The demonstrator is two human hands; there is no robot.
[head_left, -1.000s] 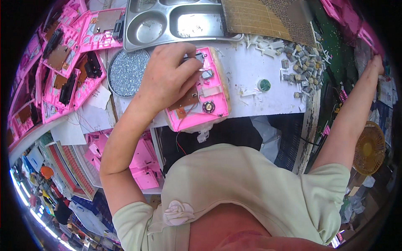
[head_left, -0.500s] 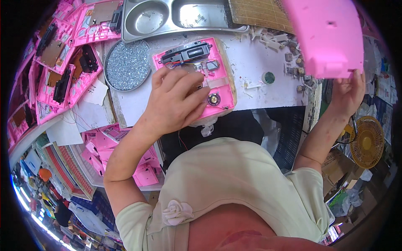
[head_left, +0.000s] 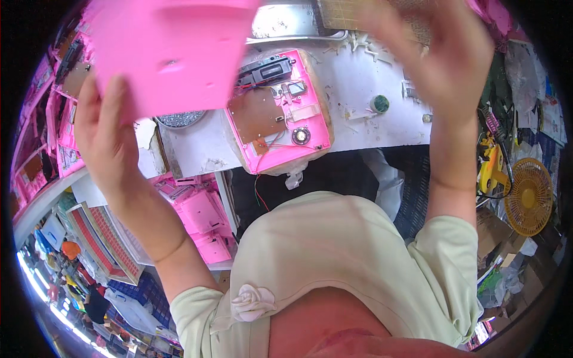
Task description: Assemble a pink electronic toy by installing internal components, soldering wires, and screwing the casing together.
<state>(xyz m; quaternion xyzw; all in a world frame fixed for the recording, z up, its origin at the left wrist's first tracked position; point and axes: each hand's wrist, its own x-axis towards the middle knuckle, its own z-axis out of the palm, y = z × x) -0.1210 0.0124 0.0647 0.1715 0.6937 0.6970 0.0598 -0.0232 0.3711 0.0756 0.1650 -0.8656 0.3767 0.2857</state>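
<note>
Since half a second ago, pink cover [head_left: 173, 53] swung upper left; left hand [head_left: 104, 134] grips its edge, right hand [head_left: 439, 56] blurred, grip unclear; next, probably seat it over open pink base [head_left: 277, 119], centre.

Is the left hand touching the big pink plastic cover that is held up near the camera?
Touching. The head view shows the left hand gripping the lower left edge of the pink cover, fingers running up behind it with no gap.

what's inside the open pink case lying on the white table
Inside the open pink case: a brown circuit board, a small round speaker, a black part and thin wires. Anything beneath the board is hidden.
</note>
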